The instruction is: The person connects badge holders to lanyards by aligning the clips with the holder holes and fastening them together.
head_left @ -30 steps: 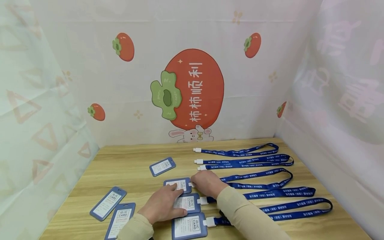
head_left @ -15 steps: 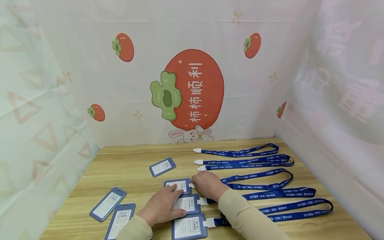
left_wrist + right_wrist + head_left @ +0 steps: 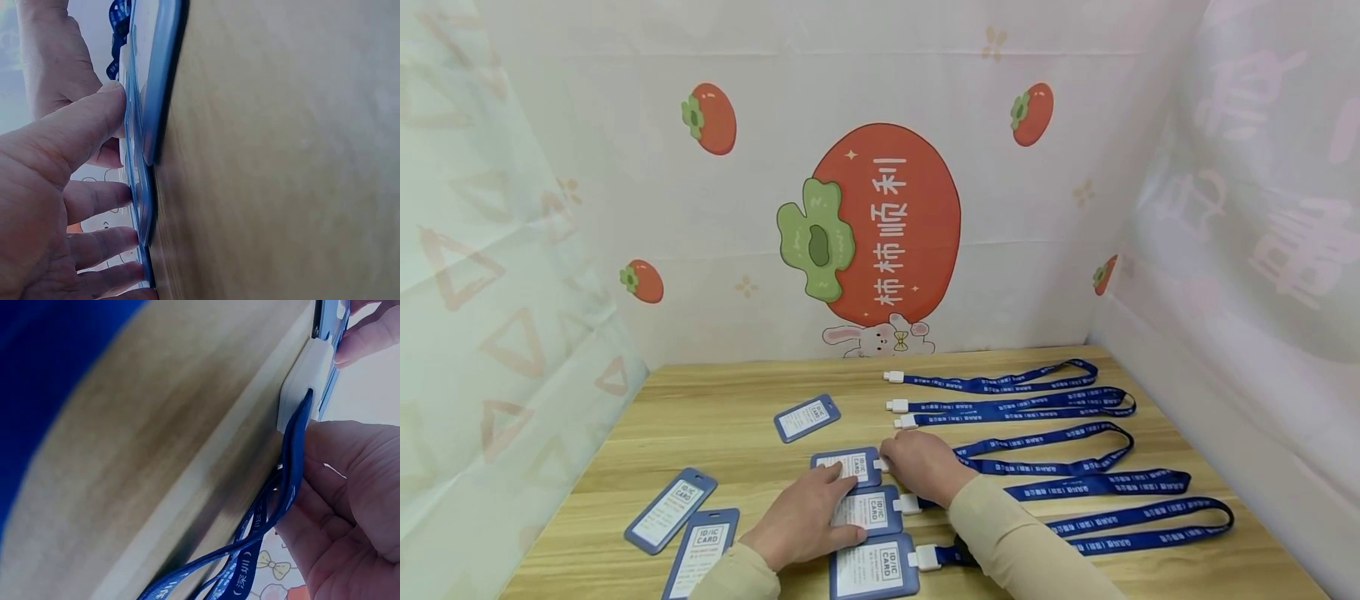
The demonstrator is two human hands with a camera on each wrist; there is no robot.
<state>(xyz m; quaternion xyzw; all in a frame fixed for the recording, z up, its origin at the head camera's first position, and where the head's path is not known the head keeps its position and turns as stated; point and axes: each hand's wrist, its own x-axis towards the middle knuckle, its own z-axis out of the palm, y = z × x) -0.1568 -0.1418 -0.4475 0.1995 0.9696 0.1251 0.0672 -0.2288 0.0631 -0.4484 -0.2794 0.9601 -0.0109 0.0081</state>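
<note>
Left hand point(image 3: 805, 517): rested straight-fingered on ID-card holders point(image 3: 874, 510); possibly risked skewing row through uneven pressure.
Right hand point(image 3: 928, 463): pinched white lanyard clip point(image 3: 882, 466); likely risked twisting holder by tugging.

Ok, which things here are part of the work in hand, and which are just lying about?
Part of the work:
left hand, resting on the row of three card holders;
right hand, at the farthest one's white clip;
three nearer lanyards, leading to that row.

Lying about:
three loose card holders;
three back lanyards, no holders attached, perhaps for later.
</note>
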